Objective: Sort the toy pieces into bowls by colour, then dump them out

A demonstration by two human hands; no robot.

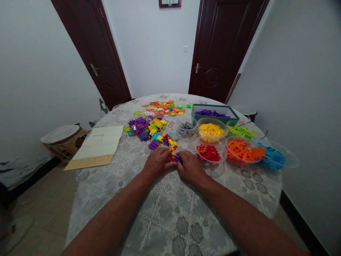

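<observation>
My left hand (pixel 158 161) and my right hand (pixel 190 166) meet near the middle of the table, fingers closed. Between them, a red plastic building piece (pixel 172 158) shows at my left fingertips. A purple plastic building piece (pixel 178 158) sits at my right fingertips, touching or very near the red one; whether they are joined I cannot tell. Just beyond my fingers lies a cluster of yellow pieces (pixel 172 144). Behind it spreads a mixed heap of purple, yellow, green and blue pieces (pixel 145 128). My fingers partly cover what they hold.
To the right stand clear bowls of red (pixel 210 153), yellow (pixel 211 132), grey (pixel 186 128), orange (pixel 243 151), green (pixel 241 131) and blue pieces (pixel 273 156). A green box (pixel 233 115) holds purple pieces. An open notebook (pixel 99 142) lies left; orange pieces (pixel 163 107) lie farther back.
</observation>
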